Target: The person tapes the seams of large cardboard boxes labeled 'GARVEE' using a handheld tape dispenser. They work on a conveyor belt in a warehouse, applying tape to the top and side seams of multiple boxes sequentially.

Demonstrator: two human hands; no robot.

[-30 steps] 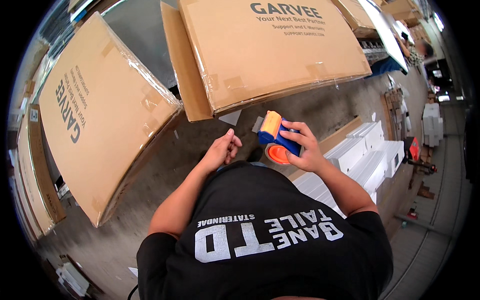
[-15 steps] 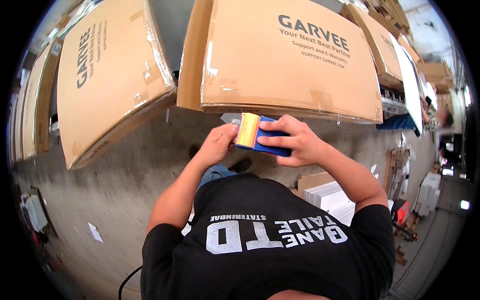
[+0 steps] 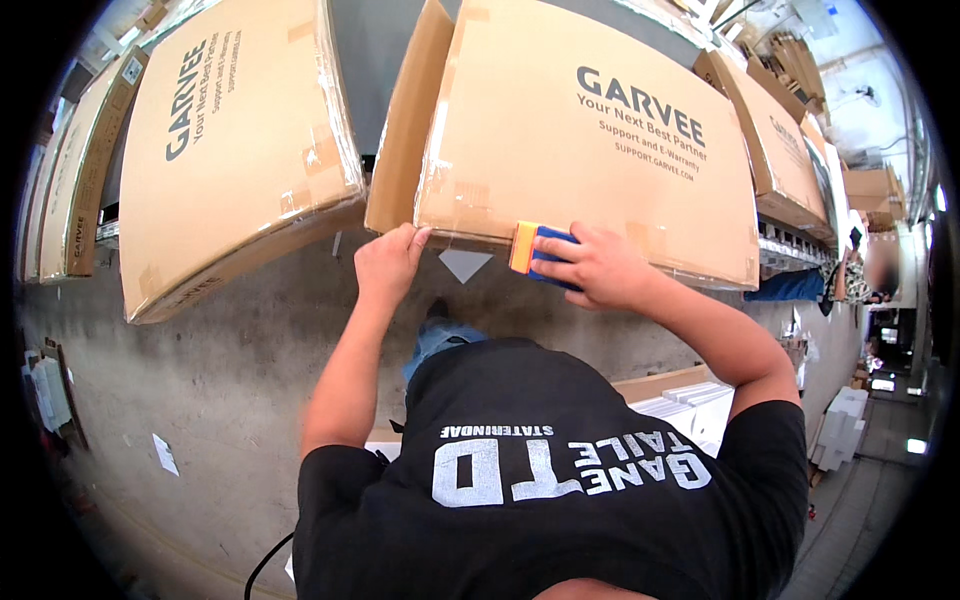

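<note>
My right hand point(image 3: 603, 268) grips a blue tape dispenser point(image 3: 545, 250) with a yellow-orange front, close to the near edge of a large cardboard box point(image 3: 520, 130). At that box's near left corner my left hand point(image 3: 392, 262) is closed, its thumb and fingertip pinching the end of the clear tape at the edge. The tape between the two hands is thin and hard to make out along the box's lower edge. An upright cardboard flap point(image 3: 410, 120) rises along the left side of the same box.
Another large taped box point(image 3: 235, 150) stands to the left, with more boxes point(image 3: 95, 170) beyond it. Further boxes point(image 3: 775, 140) are at the right. White panels point(image 3: 690, 405) lie beside me on the right. A person in blue trousers point(image 3: 790, 287) is at the far right.
My hands have moved apart. The left went from the dispenser's toothed front to the box's near left corner; the right brought the dispenser up against the box edge.
</note>
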